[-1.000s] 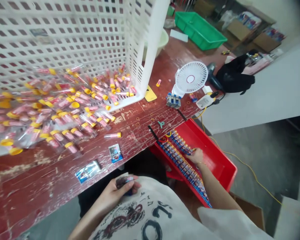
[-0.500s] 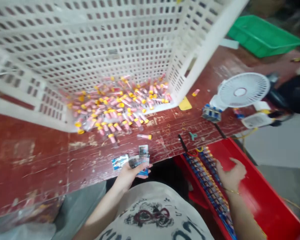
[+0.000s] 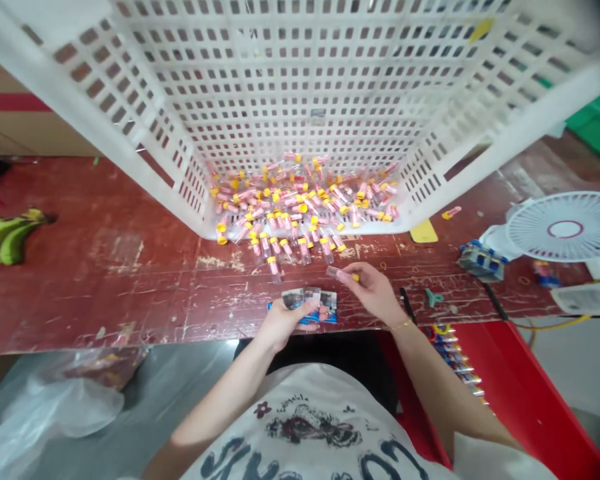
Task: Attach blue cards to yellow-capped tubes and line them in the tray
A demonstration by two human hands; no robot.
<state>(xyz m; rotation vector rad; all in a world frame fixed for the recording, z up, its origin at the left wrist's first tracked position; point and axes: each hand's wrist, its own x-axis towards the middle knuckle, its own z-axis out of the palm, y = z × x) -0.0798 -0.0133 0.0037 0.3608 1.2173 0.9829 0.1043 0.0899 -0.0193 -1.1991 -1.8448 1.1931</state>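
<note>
My left hand (image 3: 284, 323) is closed on a small clear packet with a printed card (image 3: 300, 300) at the table's near edge; more printed cards (image 3: 327, 308) lie under and beside it. My right hand (image 3: 375, 290) pinches a small pink tube with a yellow cap (image 3: 341, 273) just above the red table (image 3: 130, 280). A large white lattice basket (image 3: 300, 100) lies tipped on its side behind, with several wrapped pink yellow-capped tubes (image 3: 300, 207) spilling from its mouth onto the table.
A white desk fan (image 3: 563, 227), a blue bundle (image 3: 480, 261) and a yellow cable (image 3: 555, 325) sit at right. A red tray (image 3: 520, 387) with rows of packed items is at lower right. Green bananas (image 3: 7, 233) lie at left, a plastic bag (image 3: 50, 407) below.
My right hand left the red tray, came up to the table and took hold of a loose tube. My left hand rose from my lap to the table edge with its packet. The view swung left.
</note>
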